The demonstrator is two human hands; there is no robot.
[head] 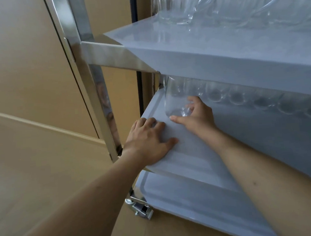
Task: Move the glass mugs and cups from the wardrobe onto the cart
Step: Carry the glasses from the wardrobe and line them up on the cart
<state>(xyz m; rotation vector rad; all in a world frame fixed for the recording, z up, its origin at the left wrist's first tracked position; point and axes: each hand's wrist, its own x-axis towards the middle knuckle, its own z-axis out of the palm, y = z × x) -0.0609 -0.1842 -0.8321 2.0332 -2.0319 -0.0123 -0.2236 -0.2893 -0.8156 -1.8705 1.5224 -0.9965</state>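
Note:
A steel cart with pale grey shelves fills the right side. On its middle shelf (181, 153) a clear glass cup (175, 99) stands near the left end. My right hand (197, 117) touches the cup's base from the right, fingers loosely curved around it and thumb stretched along the shelf. My left hand (149, 140) lies flat on the shelf's front left corner. A row of several glass cups (242, 96) runs along the back of this shelf. Large glass mugs (179, 4) stand on the top shelf (201, 45).
The cart's steel upright (93, 76) rises at the left, with a castor brake (139, 207) beside the bottom shelf (204, 203). Beige wooden panels and a floor lie to the left. The wardrobe itself is out of view.

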